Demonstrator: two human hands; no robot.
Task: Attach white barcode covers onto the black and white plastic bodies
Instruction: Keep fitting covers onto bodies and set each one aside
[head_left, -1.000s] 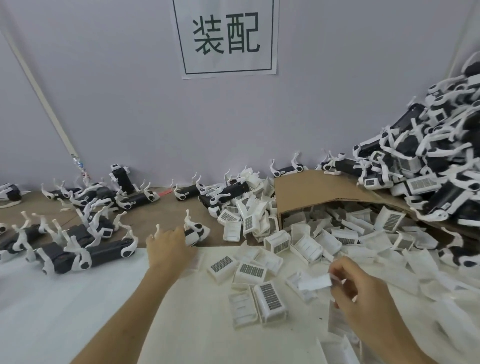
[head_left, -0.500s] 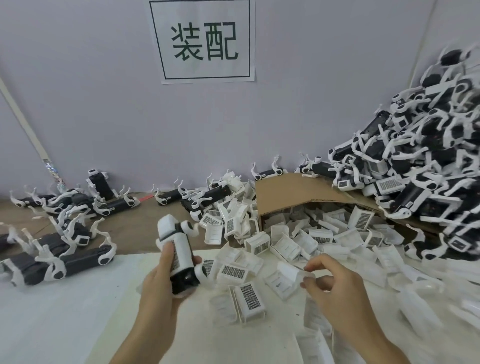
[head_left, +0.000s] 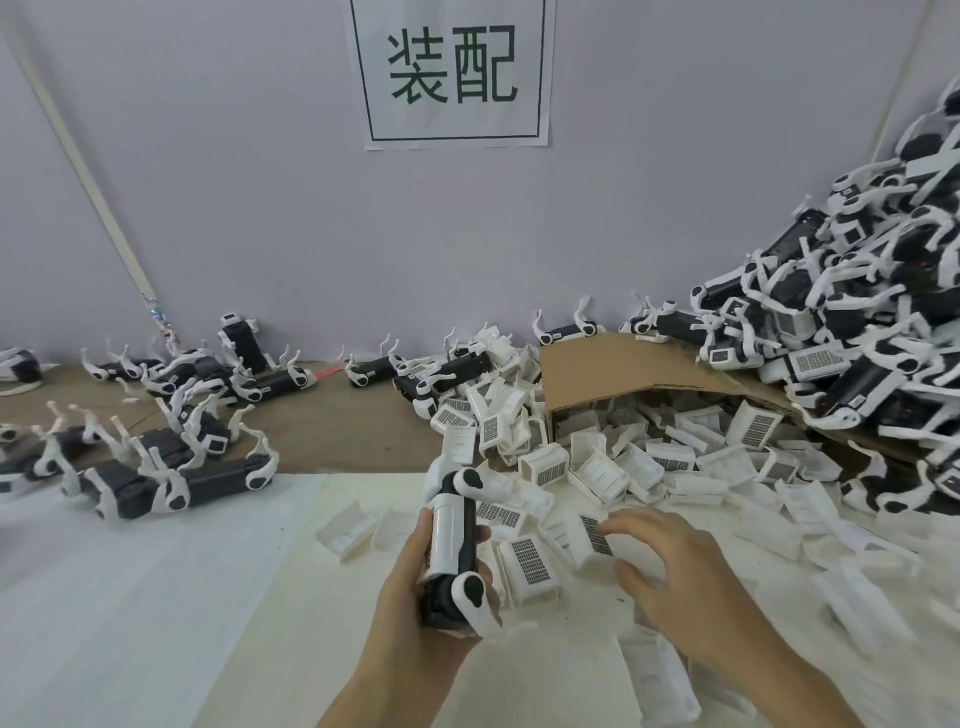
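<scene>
My left hand (head_left: 410, 618) grips a black and white plastic body (head_left: 451, 545), held upright over the white sheet at lower centre. Just to its right, my right hand (head_left: 675, 577) pinches a white barcode cover (head_left: 589, 540) between fingertips and thumb, barcode side up. The cover sits a short way right of the body and does not touch it. Several loose barcode covers (head_left: 530, 564) lie on the sheet under and around both hands.
A tipped cardboard box (head_left: 597, 374) spills white covers across the table's middle and right. A tall heap of black and white bodies (head_left: 857, 332) fills the right side. More bodies (head_left: 171, 483) lie at the left. A white foam sheet (head_left: 130, 597) covers the near table.
My left hand picked a body off the table and drew it back toward me. My right hand, holding a cover, has moved left toward the body.
</scene>
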